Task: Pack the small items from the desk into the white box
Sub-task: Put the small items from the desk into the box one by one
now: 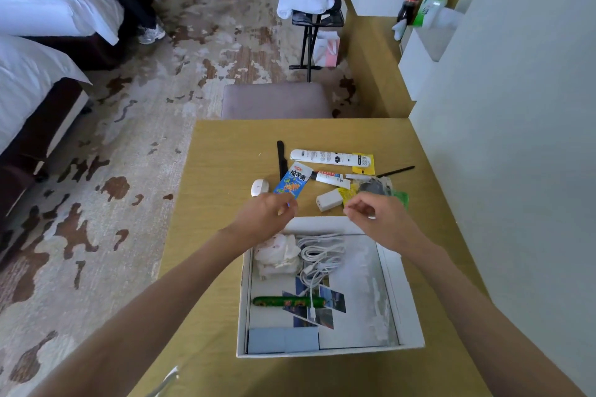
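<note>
The white box (404, 287) lies open on the wooden desk (219, 151), close to me. It holds crumpled white tissue (277, 251), a coiled white cable (319, 255), a green tube (287, 301), photos (333, 301) and blue cards (283, 340). My left hand (263, 216) pinches the near end of a blue snack packet (290, 184) just beyond the box. My right hand (374, 219) hovers over the box's far edge with loosely curled fingers and holds nothing. A white charger (329, 200) lies between the two hands.
Beyond the hands lie a long white tube (325, 156), a yellow sachet (362, 164), a small tube (329, 178), a black strip (281, 158), a black stick (396, 171), a white round item (259, 187) and a bagged grey item (374, 187). A chair (277, 100) stands behind the desk, a wall to the right.
</note>
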### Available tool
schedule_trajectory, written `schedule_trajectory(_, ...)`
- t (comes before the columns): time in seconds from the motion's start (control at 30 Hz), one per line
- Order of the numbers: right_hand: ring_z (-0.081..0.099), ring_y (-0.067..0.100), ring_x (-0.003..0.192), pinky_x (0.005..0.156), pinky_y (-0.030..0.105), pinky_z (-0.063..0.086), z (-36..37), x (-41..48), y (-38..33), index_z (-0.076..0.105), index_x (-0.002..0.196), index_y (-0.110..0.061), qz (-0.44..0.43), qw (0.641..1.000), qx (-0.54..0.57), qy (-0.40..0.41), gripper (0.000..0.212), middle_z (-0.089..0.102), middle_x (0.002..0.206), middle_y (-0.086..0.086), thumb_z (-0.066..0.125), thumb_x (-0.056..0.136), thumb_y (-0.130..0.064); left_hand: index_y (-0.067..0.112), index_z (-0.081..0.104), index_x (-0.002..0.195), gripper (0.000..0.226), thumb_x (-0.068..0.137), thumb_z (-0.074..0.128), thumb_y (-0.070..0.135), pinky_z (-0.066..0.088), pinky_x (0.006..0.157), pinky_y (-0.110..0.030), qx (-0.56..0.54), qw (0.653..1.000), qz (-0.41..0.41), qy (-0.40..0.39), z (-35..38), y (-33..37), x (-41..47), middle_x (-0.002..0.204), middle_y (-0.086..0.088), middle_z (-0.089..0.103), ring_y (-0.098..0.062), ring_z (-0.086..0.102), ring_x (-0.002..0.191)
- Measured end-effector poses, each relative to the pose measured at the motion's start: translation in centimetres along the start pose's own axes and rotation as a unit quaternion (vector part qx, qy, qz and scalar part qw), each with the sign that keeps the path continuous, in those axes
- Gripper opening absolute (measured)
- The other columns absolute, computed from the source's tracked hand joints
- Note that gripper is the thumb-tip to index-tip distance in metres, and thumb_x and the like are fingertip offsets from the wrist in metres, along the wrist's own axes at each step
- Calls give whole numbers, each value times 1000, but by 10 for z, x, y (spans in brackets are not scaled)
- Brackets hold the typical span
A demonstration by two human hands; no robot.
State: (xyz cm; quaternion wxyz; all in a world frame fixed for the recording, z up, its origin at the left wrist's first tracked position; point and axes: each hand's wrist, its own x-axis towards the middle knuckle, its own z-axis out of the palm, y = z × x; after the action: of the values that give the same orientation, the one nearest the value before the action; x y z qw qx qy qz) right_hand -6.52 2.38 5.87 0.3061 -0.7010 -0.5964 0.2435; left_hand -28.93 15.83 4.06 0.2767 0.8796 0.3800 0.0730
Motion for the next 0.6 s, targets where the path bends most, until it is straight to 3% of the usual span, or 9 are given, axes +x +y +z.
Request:
schedule_trajectory(0.27, 62, 11, 81, 72, 36, 53, 22, 60, 19, 69, 97, -18, 56, 993, -81, -70, 16, 67, 86, -9, 62, 90, -31, 24, 59, 112, 24, 94, 44, 32, 45, 71, -33, 106, 988, -85, -70, 17, -20, 59, 117, -9, 62, -30, 61, 97)
schedule_trajectory(0.37, 62, 13, 92, 72, 31, 52, 34, 87, 39, 67, 105, -21, 59, 983, -145, -94, 17, 67, 99, -7, 63, 89, -27, 24, 58, 114, 26, 92, 46, 32, 46, 79, -36, 112, 984, -98, -100, 26, -36, 71, 119, -7, 60, -30, 60, 103)
schedule_trajectory(0.5, 52, 23, 114, 85, 37, 46, 57, 124, 66, 60, 122, -17, 33, 951, -263, -160, 38, 58, 120, 6, 69, 86, -22, 26, 59, 111, 25, 89, 49, 31, 43, 78, -34, 102, 981, -120, -111, 39, -56, 80, 118, -2, 61, -27, 58, 105)
schedule_trajectory(0.6, 49, 26, 114, 86, 39, 46, 73, 144, 80, 58, 120, -17, 17, 908, -348, -234, 36, 58, 121, 7, 67, 85, -24, 25, 59, 112, 26, 88, 51, 27, 40, 77, -32, 90, 982, -146, -78, 46, -68, 87, 121, 0, 58, -26, 57, 109)
